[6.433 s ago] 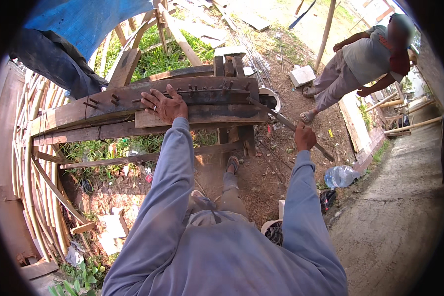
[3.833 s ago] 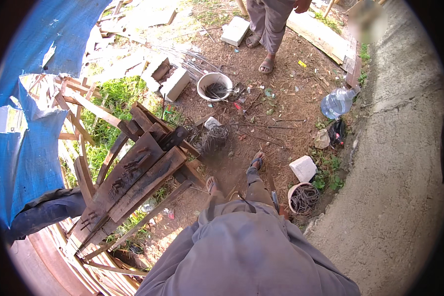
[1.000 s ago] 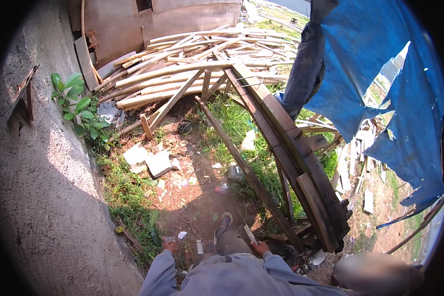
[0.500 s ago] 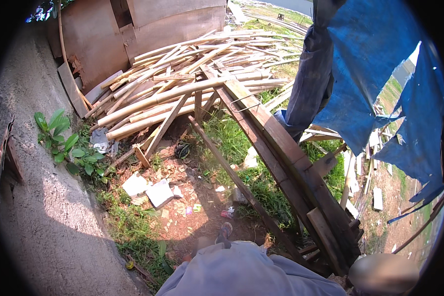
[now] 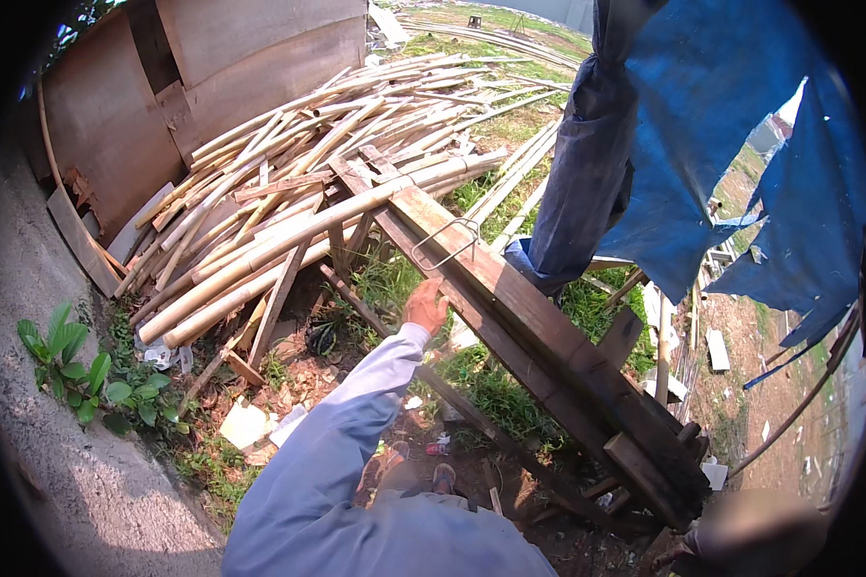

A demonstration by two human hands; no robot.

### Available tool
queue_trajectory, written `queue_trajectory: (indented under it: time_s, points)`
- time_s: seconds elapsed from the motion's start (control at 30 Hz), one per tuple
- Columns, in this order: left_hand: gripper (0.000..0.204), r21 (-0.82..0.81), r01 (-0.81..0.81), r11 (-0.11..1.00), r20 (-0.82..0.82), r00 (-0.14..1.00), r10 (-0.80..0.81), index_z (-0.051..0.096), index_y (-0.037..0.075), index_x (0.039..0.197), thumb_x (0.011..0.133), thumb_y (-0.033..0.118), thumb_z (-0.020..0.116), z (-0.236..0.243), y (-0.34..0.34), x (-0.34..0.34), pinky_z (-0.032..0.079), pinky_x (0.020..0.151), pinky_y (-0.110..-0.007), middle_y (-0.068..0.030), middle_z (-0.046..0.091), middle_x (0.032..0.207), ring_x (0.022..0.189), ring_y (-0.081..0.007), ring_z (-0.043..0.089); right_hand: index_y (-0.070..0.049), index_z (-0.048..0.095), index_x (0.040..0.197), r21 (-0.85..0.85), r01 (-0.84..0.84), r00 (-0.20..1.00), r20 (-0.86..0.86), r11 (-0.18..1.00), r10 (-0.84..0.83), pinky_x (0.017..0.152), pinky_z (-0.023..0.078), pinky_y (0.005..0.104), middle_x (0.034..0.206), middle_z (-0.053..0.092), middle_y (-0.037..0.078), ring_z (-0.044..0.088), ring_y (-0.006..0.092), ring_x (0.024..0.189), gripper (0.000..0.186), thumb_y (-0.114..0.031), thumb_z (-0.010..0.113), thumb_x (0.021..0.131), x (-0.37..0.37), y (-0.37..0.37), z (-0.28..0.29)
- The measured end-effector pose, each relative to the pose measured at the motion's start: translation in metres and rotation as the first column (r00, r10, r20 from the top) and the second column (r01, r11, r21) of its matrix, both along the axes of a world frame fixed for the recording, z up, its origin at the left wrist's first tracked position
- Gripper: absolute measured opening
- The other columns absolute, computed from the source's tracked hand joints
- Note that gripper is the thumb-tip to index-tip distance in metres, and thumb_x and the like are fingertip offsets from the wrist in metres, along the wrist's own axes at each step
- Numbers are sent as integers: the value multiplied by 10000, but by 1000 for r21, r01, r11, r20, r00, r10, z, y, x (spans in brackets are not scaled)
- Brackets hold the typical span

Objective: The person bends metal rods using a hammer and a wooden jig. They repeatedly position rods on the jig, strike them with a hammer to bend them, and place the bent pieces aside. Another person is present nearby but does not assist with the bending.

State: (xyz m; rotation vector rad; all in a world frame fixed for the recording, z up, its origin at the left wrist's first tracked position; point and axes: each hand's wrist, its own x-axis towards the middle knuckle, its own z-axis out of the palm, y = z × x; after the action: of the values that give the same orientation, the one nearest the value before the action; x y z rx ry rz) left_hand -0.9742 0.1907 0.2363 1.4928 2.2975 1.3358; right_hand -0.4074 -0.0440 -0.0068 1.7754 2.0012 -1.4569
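Observation:
My left hand (image 5: 424,308) is raised at the edge of the wooden beam frame (image 5: 510,303), just below a bent metal rod (image 5: 446,240) lying across its upper part. The fingers are slightly bent and apart, near or on the plank edge; I cannot tell whether they touch the rod. A long bamboo pole (image 5: 260,265) meets the top end of the frame. A narrow wooden strip (image 5: 452,404) slants below my hand. My right hand is out of view.
Loose bamboo (image 5: 298,163) is piled before a brown panel wall (image 5: 212,53). Concrete (image 5: 77,481) borders the left, with a leafy plant (image 5: 67,351). A torn blue tarp (image 5: 693,125) and dark cloth (image 5: 587,163) hang right. A blurred round shape (image 5: 751,529) is at lower right.
My view has turned from the other person's side toward the bamboo pile. My left hand has risen from low down to the frame's edge; my right hand has left view with the bar it held.

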Motion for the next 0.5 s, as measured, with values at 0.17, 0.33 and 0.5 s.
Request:
queue_trajectory:
  time_s: [0.17, 0.33, 0.5]
  points:
    - [563, -435, -105, 894, -482, 866, -133, 499, 74, 1309, 842, 349, 654, -3, 97, -44, 113, 1179, -593, -136, 560, 1302, 1289, -302, 491, -32, 633, 825, 75, 393, 904, 153, 917, -400, 632, 471, 473, 745, 644, 197, 645, 346, 683, 598, -629, 645, 786, -39, -72, 89]
    - [334, -263, 36, 964, -73, 996, -57, 667, 75, 1017, 947, 373, 534, 0, 110, -39, 505, 779, -476, -238, 679, 915, 897, -399, 666, -17, 577, 719, 172, 649, 729, 138, 741, -671, 584, 445, 472, 666, 607, 181, 608, 340, 614, 576, -579, 670, 799, -81, -143, 156]
    - [247, 358, 292, 887, 728, 508, -461, 656, 53, 937, 1019, 250, 534, 35, 43, 24, 186, 452, -219, 98, 350, 562, 484, -5, 285, -9, 590, 701, 258, 720, 664, 15, 644, -748, 552, 439, 448, 615, 599, 155, 587, 293, 561, 463, -443, 692, 826, -94, -169, 149]
